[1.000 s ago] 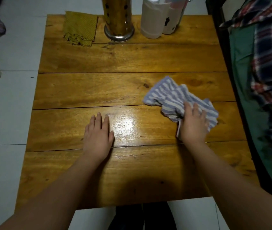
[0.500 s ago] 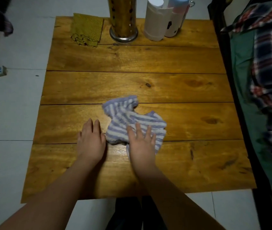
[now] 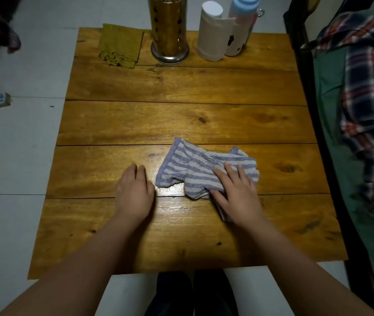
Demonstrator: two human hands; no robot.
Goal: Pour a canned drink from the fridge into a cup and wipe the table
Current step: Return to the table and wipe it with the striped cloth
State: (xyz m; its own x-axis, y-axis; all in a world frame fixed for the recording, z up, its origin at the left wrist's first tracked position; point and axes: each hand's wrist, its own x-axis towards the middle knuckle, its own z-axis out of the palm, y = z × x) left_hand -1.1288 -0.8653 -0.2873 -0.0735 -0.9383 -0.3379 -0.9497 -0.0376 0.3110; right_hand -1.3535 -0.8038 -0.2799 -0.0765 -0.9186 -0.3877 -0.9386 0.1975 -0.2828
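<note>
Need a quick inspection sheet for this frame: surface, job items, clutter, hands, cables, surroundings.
Surface: wooden plank table, glossy sheen near the hands.
Job's things: striped cloth crumpled on the table; no can or cup seen.
Clutter: yellow-green cloth, perforated metal holder, white container, blue-capped bottle along the far edge.
Hands: left hand flat on the table; right hand presses the striped cloth.
Cables: nothing seen.
Surroundings: tiled floor, plaid fabric at right.
</note>
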